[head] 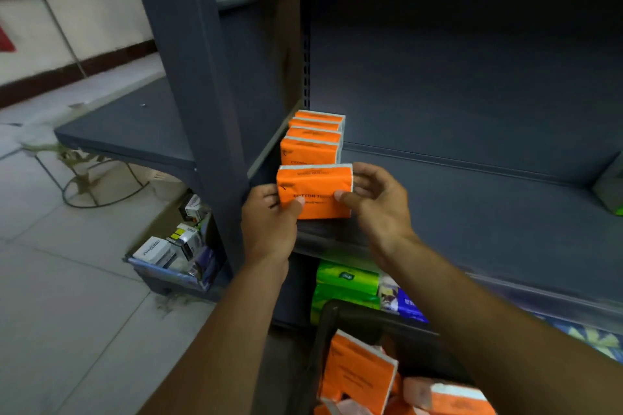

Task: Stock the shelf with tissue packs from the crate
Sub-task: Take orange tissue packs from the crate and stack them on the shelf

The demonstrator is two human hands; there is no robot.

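Both hands held one orange tissue pack (315, 190) upright at the front edge of the dark shelf (472, 199). The left hand (269, 222) had its grip closed on the pack's left end, thumb across the face; the right hand (377, 202) was clamped on the right end the same way. Just behind it stood a row of matching packs (313, 138), lined up against the shelf's left upright (215, 77), front to back.

From where I stood, the risks looked small but real. The held pack sat right at the lip, and whether its bottom was touching the shelf I could not tell. If released there, it could tip forward and drop toward the crate (323, 340) below, where more orange packs (360, 371) lay loose. Pushing it back too hard could shove the row behind it, and since those packs were soft and stood on narrow edges, one leaning pack might topple the rest. Squeezing the ends would also bow the pack, leaving it unsteady. The rest of the shelf to the right lay mostly bare, so much stocking seemed left.
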